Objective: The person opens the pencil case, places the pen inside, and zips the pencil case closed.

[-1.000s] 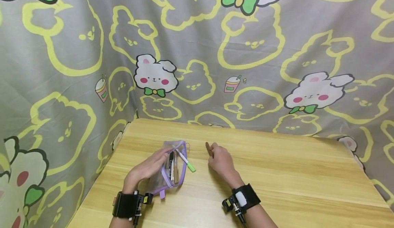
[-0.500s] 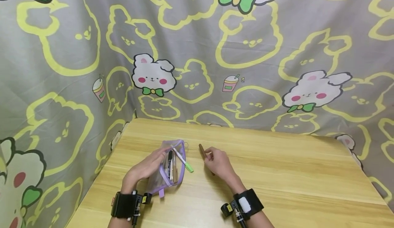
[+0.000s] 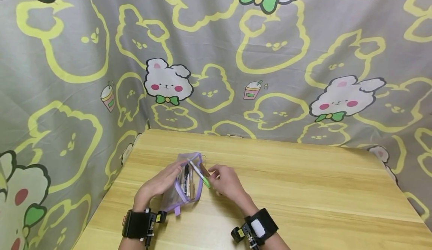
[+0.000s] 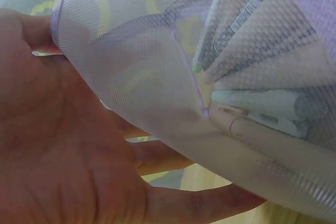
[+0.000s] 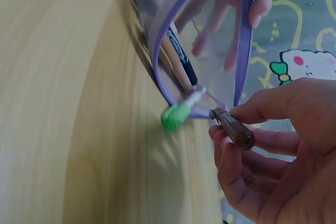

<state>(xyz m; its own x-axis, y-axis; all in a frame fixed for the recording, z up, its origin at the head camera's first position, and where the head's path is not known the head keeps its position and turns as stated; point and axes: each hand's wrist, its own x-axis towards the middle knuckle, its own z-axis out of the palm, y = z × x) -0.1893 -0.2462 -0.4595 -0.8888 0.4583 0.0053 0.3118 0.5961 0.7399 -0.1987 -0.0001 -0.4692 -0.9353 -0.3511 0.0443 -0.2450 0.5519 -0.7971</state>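
A mesh pencil case with purple zipper trim [image 3: 181, 193] lies left of the table's middle, its mouth facing right. My left hand [image 3: 160, 184] rests against its far-left wall; in the left wrist view, straight, spread fingers [image 4: 163, 156] run behind the mesh. Between thumb and fingers, my right hand [image 3: 226, 180] pinches a brown pen [image 5: 236, 132] at the opening's edge. A white pen with a green cap [image 3: 206, 182] sticks out over the rim, close to the brown pen. Inside are several pens, among them a black one [image 3: 186, 170].
The wooden table [image 3: 303, 190] stretches to the right of the hands. A grey curtain with cartoon prints [image 3: 216, 55] hangs along its back and left sides. A small ring [image 3: 204, 159] is attached at the pencil case's far corner.
My right hand has carried the brown pen leftward, from the table beside the pencil case to its opening. The left hand and pencil case have stayed almost still.
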